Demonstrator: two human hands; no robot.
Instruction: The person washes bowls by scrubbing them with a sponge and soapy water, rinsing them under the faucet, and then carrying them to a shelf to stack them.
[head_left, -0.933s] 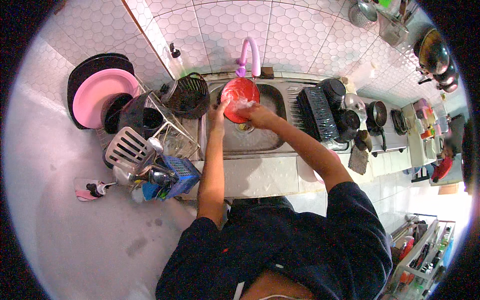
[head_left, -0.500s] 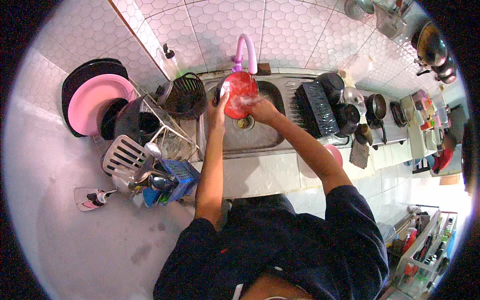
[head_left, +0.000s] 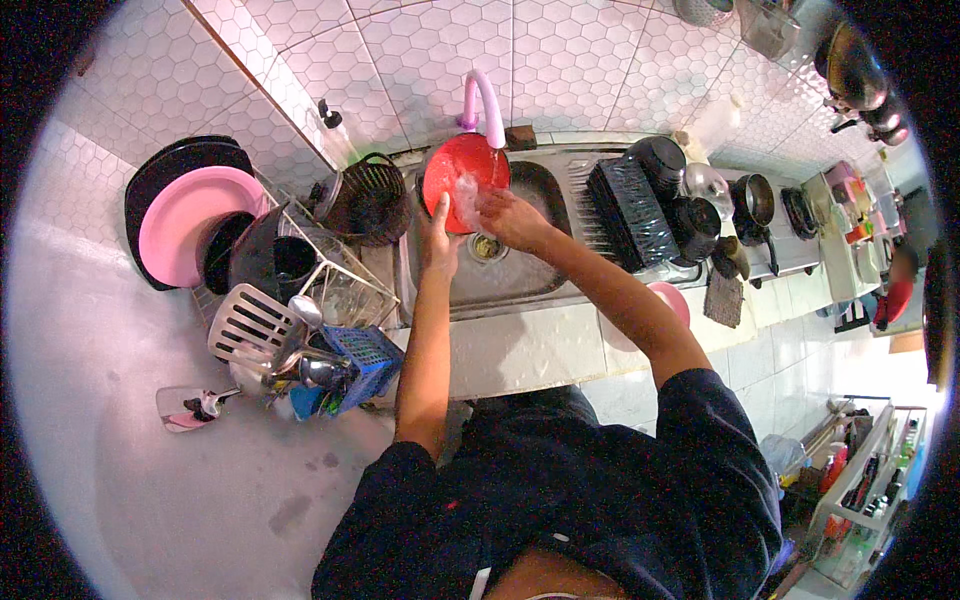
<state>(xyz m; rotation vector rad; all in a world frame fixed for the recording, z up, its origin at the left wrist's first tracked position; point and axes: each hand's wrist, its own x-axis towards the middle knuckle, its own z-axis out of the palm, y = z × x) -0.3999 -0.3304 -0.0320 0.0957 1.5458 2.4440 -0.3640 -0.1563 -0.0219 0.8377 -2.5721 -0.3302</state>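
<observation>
A red bowl (head_left: pixel 455 162) is held tilted over the sink (head_left: pixel 530 280), under the curved pink faucet (head_left: pixel 487 105), with water splashing on its inner face. My left hand (head_left: pixel 440 243) grips its near left rim, thumb on the inside and the other fingers hidden behind. Against the right part of the inner face lies my right hand (head_left: pixel 515 220), fingers stretched out in the splashing water and partly blurred. Below the bowl, the drain (head_left: pixel 485 247) shows bits of food in its strainer.
Left of the sink are a black basket (head_left: pixel 370 205), a wire dish rack (head_left: pixel 345 270), a pink basin (head_left: pixel 190 225) and a blue utensil holder (head_left: pixel 365 360). To the right sit a black rectangular container (head_left: pixel 630 215), black pots (head_left: pixel 692 228) and a frying pan (head_left: pixel 752 200).
The bowl has shifted slightly left and now shows more of its inner face. My right hand's fingers have slid left and are more visible. The whole view has turned a little.
</observation>
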